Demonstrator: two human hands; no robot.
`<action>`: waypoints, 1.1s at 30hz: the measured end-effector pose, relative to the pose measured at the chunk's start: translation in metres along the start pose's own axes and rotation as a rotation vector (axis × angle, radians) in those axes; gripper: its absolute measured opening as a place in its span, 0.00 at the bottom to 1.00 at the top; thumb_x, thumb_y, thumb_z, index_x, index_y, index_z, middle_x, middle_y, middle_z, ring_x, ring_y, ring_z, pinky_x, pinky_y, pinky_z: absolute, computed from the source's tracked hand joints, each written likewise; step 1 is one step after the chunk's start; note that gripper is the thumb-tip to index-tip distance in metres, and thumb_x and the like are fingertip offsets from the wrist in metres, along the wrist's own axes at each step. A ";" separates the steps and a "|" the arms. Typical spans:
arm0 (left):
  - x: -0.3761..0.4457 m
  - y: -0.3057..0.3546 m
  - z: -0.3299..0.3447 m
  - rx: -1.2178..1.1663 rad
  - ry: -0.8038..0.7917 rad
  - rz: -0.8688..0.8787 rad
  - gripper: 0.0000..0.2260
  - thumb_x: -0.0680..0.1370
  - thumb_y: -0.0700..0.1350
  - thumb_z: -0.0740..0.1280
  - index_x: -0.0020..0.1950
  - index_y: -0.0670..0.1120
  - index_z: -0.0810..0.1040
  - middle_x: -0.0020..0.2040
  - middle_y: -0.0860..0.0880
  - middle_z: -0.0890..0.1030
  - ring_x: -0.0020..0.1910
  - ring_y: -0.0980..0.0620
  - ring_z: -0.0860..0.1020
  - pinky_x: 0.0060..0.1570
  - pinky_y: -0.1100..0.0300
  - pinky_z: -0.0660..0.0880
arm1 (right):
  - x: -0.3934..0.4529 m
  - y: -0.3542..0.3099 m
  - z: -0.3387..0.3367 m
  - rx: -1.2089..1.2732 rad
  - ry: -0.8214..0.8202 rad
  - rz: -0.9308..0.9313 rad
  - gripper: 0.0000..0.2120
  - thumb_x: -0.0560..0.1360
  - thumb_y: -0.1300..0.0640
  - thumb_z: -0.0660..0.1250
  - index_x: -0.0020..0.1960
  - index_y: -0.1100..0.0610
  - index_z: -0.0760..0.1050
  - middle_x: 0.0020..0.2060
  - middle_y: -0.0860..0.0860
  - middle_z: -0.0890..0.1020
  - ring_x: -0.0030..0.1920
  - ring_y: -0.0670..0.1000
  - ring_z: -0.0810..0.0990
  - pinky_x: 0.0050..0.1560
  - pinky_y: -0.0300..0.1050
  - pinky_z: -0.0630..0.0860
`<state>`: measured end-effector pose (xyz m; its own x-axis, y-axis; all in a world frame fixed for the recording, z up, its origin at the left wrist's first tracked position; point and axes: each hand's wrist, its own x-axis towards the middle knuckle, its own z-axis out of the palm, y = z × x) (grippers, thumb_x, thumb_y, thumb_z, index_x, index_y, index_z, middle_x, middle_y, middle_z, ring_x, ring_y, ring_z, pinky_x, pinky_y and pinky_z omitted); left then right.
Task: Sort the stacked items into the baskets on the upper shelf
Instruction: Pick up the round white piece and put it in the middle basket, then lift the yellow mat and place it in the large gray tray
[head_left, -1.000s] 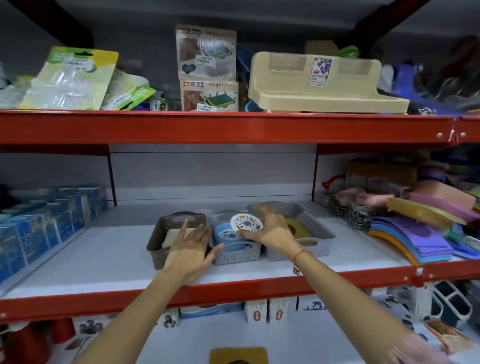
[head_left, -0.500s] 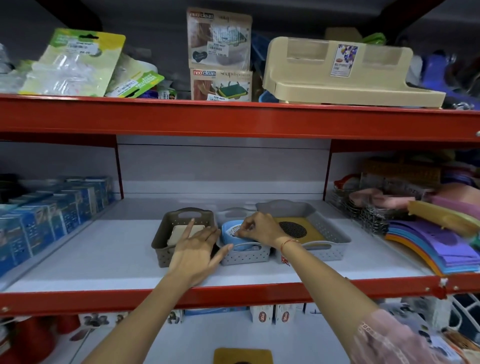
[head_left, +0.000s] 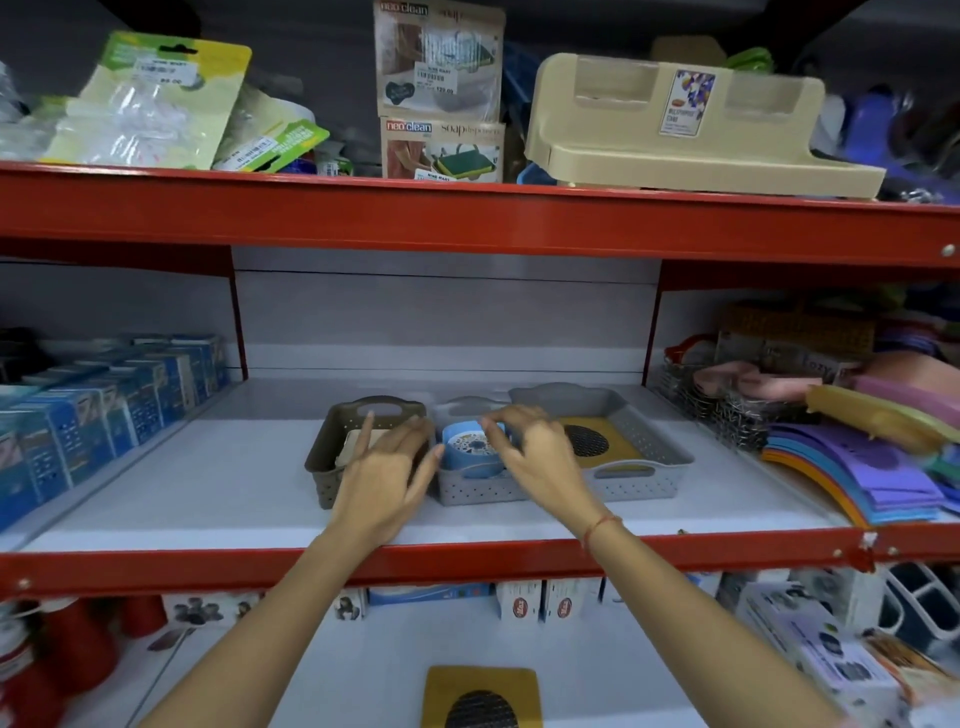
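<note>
Three baskets stand side by side on the white middle shelf. The brown basket (head_left: 332, 457) on the left holds a beige square item (head_left: 353, 444). My left hand (head_left: 382, 475) rests open on its right rim. The small grey basket (head_left: 467, 491) in the middle holds a blue round item (head_left: 470, 452) with a patterned white disc on top. My right hand (head_left: 530, 449) hovers just right of it, fingers curled apart, holding nothing. The larger grey basket (head_left: 654, 462) on the right holds a yellow mat with a black mesh oval (head_left: 592, 441).
Another yellow mat (head_left: 480, 696) lies on the lower shelf below. Blue boxes (head_left: 78, 415) line the left of the middle shelf. Stacked purple and orange mats (head_left: 872, 467) and wire baskets crowd the right. The red shelf beam (head_left: 467, 564) runs under my wrists.
My right hand lowered the patterned disc into the middle basket onto the blue item and let go. My left hand stayed on the brown basket. The view came closer.
</note>
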<state>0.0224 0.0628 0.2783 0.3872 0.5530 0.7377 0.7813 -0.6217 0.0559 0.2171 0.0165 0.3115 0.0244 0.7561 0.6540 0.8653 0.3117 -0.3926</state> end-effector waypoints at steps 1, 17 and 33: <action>-0.004 0.003 -0.006 -0.032 0.060 0.014 0.24 0.81 0.56 0.48 0.66 0.45 0.74 0.64 0.48 0.78 0.65 0.54 0.73 0.74 0.47 0.50 | -0.010 -0.004 -0.004 0.036 0.070 -0.036 0.13 0.79 0.50 0.61 0.52 0.56 0.81 0.49 0.50 0.83 0.50 0.49 0.78 0.46 0.36 0.67; -0.204 0.037 0.044 -0.375 -0.281 -0.138 0.19 0.81 0.54 0.51 0.65 0.48 0.72 0.59 0.52 0.77 0.59 0.56 0.71 0.61 0.61 0.62 | -0.189 0.029 0.042 0.122 -0.078 0.023 0.09 0.78 0.57 0.61 0.41 0.59 0.75 0.37 0.50 0.76 0.41 0.50 0.72 0.47 0.36 0.67; -0.261 0.011 0.138 -0.139 -1.262 -0.332 0.64 0.53 0.82 0.41 0.74 0.40 0.32 0.74 0.46 0.30 0.71 0.54 0.29 0.67 0.40 0.29 | -0.283 0.134 0.128 -0.159 -0.996 0.553 0.74 0.44 0.15 0.44 0.76 0.59 0.32 0.77 0.53 0.35 0.76 0.52 0.31 0.73 0.60 0.35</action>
<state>-0.0022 -0.0119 -0.0067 0.4350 0.7776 -0.4541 0.9003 -0.3657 0.2362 0.2619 -0.0820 -0.0093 0.0748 0.9085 -0.4111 0.9147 -0.2267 -0.3347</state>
